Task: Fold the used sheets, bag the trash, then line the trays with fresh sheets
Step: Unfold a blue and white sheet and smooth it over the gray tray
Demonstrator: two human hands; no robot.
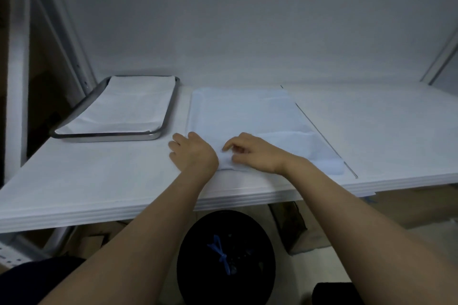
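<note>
A pale blue sheet (245, 116) lies spread flat on the white table, hiding whatever is beneath it. My left hand (192, 153) rests palm-down on the sheet's near left corner, its fingers spread and straight. My right hand (252, 152) sits on the sheet's near edge just to the right, with thumb and forefinger curled and pinching a small fold of the sheet. A metal tray (158, 135) at the back left holds a white sheet (128, 104) that lines its bottom.
The white table (384, 126) has a layered front edge. A black bin (225, 257) with a blue tied bag stands on the floor below, between my forearms. Cardboard boxes (304, 238) sit under the table. A white wall closes the back.
</note>
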